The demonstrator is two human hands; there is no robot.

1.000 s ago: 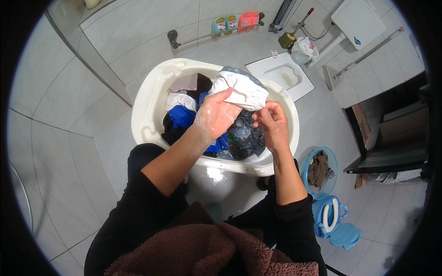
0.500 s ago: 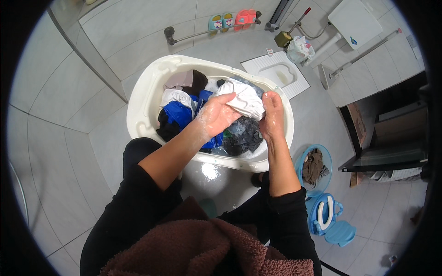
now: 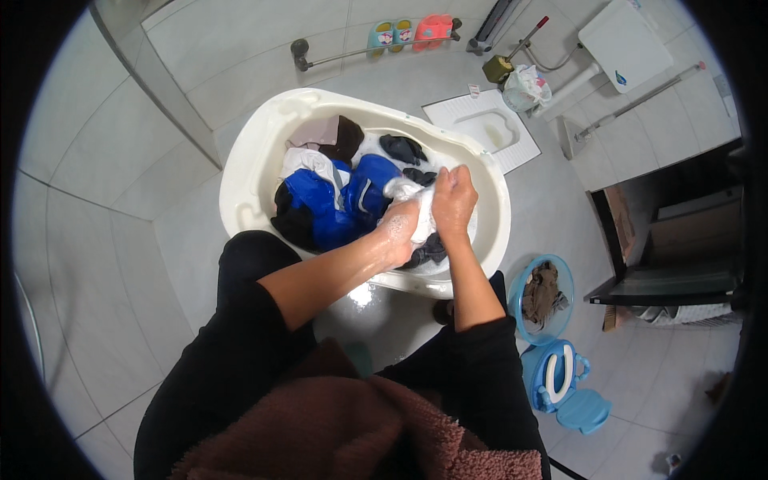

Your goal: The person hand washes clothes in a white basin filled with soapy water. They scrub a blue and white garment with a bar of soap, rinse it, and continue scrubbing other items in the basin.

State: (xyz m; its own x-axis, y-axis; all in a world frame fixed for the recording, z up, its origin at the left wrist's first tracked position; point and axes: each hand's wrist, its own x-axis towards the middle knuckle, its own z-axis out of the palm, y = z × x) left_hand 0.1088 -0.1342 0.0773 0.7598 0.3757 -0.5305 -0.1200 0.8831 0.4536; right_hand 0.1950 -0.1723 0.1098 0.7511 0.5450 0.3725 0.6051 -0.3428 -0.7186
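Observation:
A wet white cloth garment (image 3: 422, 222) is bunched between my two hands over the right half of a white plastic tub (image 3: 254, 152). My left hand (image 3: 398, 232) grips its near left side, with suds on the skin. My right hand (image 3: 454, 200) is closed in a fist on its right side. Blue clothing (image 3: 320, 204) lies left of my hands, beside a white and grey piece (image 3: 310, 164) and black cloth (image 3: 294, 226). Dark wet cloth (image 3: 402, 148) sits in foamy water beyond my hands, and more dark cloth shows under them.
Right of the tub stands a clear blue basin (image 3: 552, 326) with brown clothing (image 3: 542, 290). Below it is a blue child's potty (image 3: 530, 372). A squat toilet (image 3: 456, 112) lies behind the tub, near a waste bin (image 3: 524, 98). Slippers (image 3: 432, 30) hang on a wall rail (image 3: 344, 56).
My hands have drawn closer together and lower, bunching the white garment that was spread out before. The right hand has turned and closed into a fist. More of the blue clothing shows now.

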